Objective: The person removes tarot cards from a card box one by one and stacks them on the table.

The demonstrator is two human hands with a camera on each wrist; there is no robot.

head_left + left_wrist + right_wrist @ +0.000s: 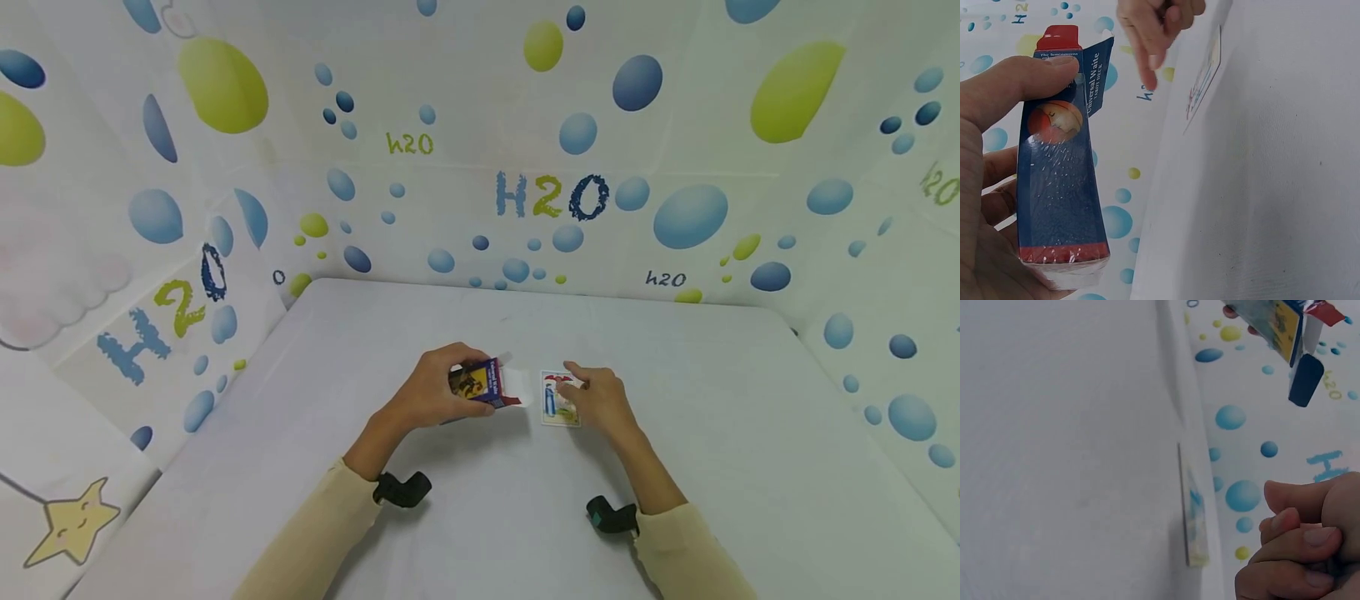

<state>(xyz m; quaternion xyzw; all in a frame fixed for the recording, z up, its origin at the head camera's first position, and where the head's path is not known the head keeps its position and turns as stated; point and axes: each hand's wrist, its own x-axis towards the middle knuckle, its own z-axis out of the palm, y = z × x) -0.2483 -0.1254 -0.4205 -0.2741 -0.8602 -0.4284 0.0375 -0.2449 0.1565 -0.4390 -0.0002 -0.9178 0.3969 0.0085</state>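
White walls (480,92) printed with blue and green bubbles surround a white-covered table (712,433); from my remote seat I read across from the left, where a yellow cartoon star (73,522) is printed. Next, the person's left hand (431,393) grips a dark blue and red cardboard tarot-deck box (477,382) between thumb and fingers, tilted above the table. I judge it light, stiff along its edges, crushable in the middle and slightly slippery; I'd hold it by its sides, sparing the flaps, which could tear. Its glossy narrow side carries a round orange emblem, a broad side a yellow picture, and its flaps stand open.

Just right, flat on the table, lies a small white-bordered rectangular picture card (553,410), perhaps a thin stack, drawn in red, blue and yellow. I expect it light, bendable and slick, best pinched by its long edges. Above it hovers the right hand (603,402), fingers partly curled, index reaching out, holding nothing I can see.
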